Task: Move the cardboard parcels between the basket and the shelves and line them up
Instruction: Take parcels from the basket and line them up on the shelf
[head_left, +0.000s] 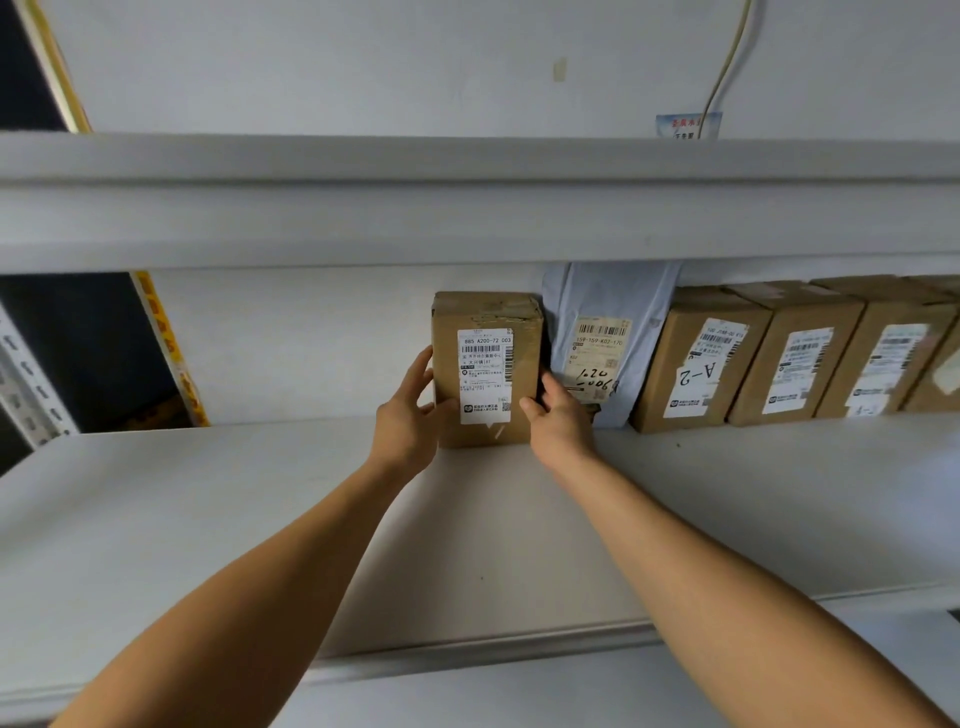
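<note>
A cardboard parcel (487, 369) stands upright at the back of the grey shelf (208, 519), its white shipping label (485, 375) facing out; the small print below the top code line is too fine to read. The left hand (410, 415) presses flat against the parcel's left edge, fingers spread up its side, and the right hand (555, 415) clasps the lower right edge, thumb on the front face and fingers hidden behind, in the narrow gap beside the next item. So both hands grip the parcel between them.

Just to its right leans a pale plastic mailer bag (608, 343), its top cut off by the upper shelf (467, 208) and its lower left corner hidden by the right hand. Beyond it a row of cardboard boxes runs rightward: one marked "A-2" (698, 358), then a second box (795, 358) and a third box (883, 358), touching side by side; a further one is cut by the frame edge. Above the upper shelf a cable (727, 67) hangs down the wall to a partly hidden sticker (687, 124).
</note>
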